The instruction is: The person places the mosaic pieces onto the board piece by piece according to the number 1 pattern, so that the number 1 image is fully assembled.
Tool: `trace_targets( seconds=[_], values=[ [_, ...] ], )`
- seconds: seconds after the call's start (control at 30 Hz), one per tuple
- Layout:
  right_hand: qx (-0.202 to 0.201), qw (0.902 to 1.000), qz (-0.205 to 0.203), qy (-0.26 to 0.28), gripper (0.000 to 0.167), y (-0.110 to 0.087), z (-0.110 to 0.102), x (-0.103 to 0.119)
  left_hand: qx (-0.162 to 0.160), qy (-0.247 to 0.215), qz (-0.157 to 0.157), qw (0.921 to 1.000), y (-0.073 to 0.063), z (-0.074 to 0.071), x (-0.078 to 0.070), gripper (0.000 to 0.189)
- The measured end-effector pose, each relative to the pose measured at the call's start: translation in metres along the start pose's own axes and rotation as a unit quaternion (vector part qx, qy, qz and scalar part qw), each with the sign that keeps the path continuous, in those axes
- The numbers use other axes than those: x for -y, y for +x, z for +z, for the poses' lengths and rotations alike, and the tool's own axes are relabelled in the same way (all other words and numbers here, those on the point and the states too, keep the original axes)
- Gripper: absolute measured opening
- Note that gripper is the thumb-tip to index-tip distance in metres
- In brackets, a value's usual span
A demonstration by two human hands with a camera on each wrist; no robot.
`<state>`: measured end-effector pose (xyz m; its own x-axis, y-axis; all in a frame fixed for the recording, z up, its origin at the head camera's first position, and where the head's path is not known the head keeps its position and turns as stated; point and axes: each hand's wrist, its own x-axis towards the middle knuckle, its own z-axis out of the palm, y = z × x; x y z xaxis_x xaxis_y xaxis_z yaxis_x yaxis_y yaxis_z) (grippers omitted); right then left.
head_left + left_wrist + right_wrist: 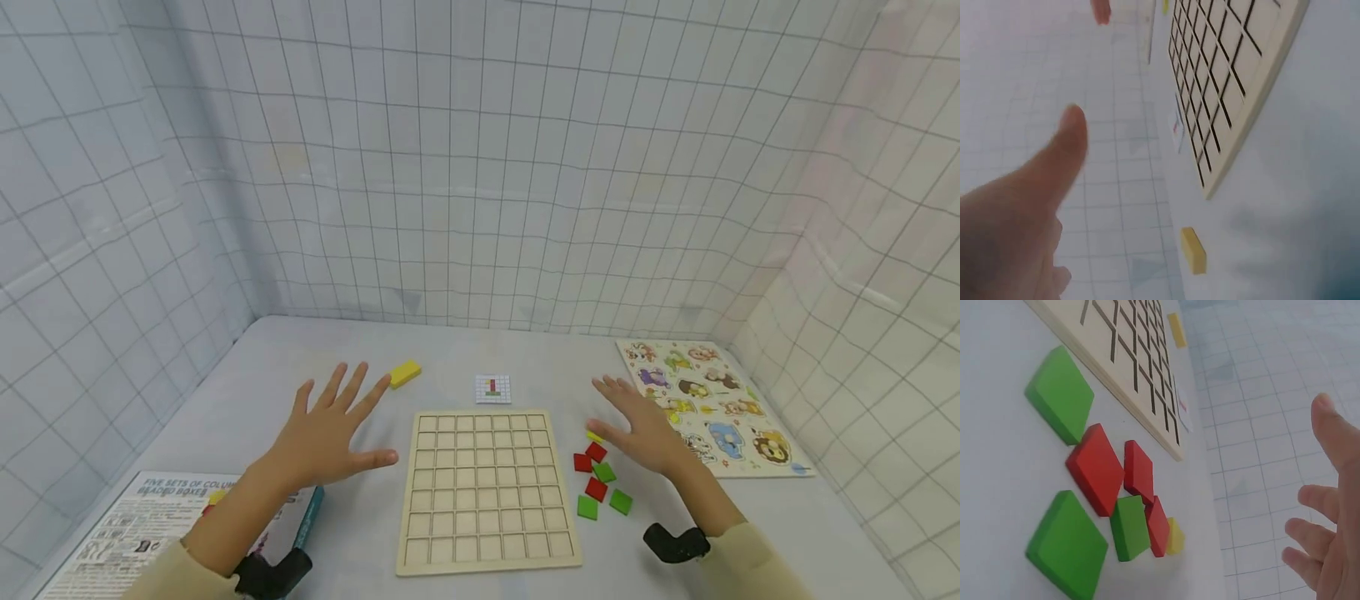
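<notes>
My left hand (318, 442) is raised with fingers spread, left of a wooden grid board (487, 492) whose square cells hold nothing. Beyond its fingertips lies a yellow block (406, 374), also seen in the left wrist view. On the other side, my right hand (645, 429) hovers with straight fingers and holds nothing. Below and beside it are loose square tiles: red tiles (1096, 469), green tiles (1063, 395) and a yellow tile (1175, 536). A small pattern card (492, 389) with a coloured figure on a grid lies behind the board.
An animal picture board (723, 408) lies at the right by the gridded wall sheet (487, 167). At the lower left, partly under my left forearm, is a printed box (135, 525). Dark wrist straps (675, 543) sit on both wrists.
</notes>
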<state>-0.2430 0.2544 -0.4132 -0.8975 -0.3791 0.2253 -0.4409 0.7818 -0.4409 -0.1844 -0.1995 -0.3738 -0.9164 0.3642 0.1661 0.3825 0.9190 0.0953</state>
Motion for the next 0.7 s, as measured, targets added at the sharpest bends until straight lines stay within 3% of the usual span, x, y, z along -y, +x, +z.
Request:
trace_targets(
  seconds=[0.2,0.43,0.57,0.7],
  values=[
    [0.012,0.9949,0.053,0.085,0.062,-0.008,0.015,-0.006,-0.027,0.004,0.019,0.9994,-0.024,-0.002,-0.035,0.091],
    [0.002,0.992,0.089,0.089,0.059,-0.006,0.028,-0.014,-0.01,-0.057,0.035,0.9977,-0.039,0.015,-0.071,0.085],
    [-0.02,0.9918,0.103,0.074,0.05,-0.003,0.035,-0.018,0.006,-0.115,0.041,0.9925,-0.042,0.031,-0.085,0.084],
    [-0.036,0.9905,0.115,0.068,0.04,-0.001,0.043,-0.023,0.027,-0.16,0.044,0.9857,-0.044,0.059,-0.092,0.087]
  ],
)
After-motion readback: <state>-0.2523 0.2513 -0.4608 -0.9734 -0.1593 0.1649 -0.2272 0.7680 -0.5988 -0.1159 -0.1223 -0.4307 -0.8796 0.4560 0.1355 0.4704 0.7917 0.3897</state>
